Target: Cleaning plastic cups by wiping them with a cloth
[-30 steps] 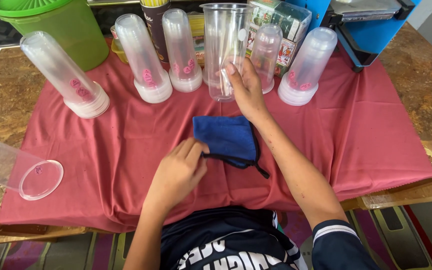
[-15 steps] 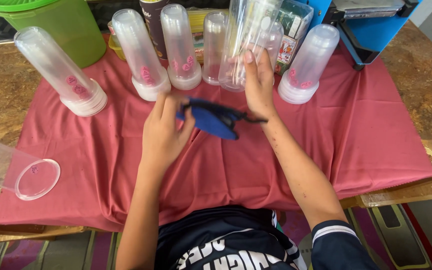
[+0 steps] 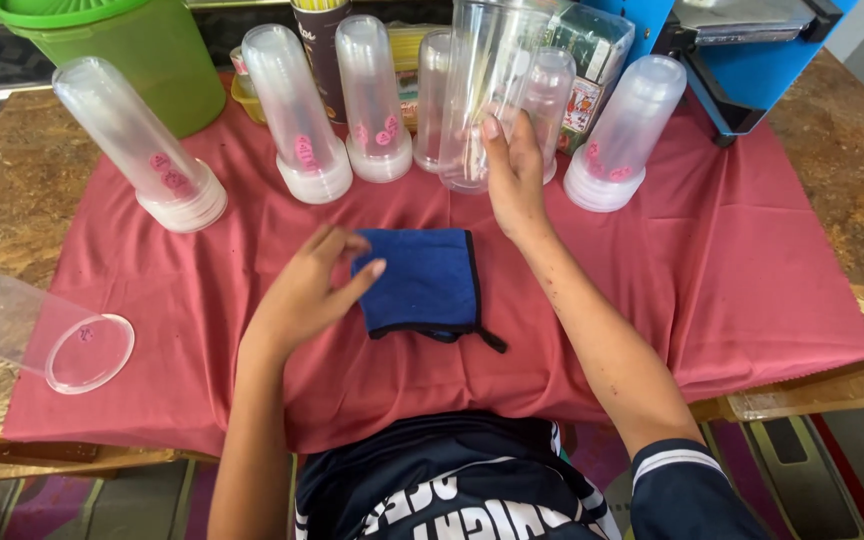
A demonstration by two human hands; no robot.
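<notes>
Six upside-down stacks of clear plastic cups stood in a row: one at far left, then and. One single tall clear plastic cup was held upright. One more clear plastic cup stack lay on its side. There was one blue cloth with black trim, one green plastic bucket with lid, one red tablecloth, and two hands: left hand, right hand.
</notes>
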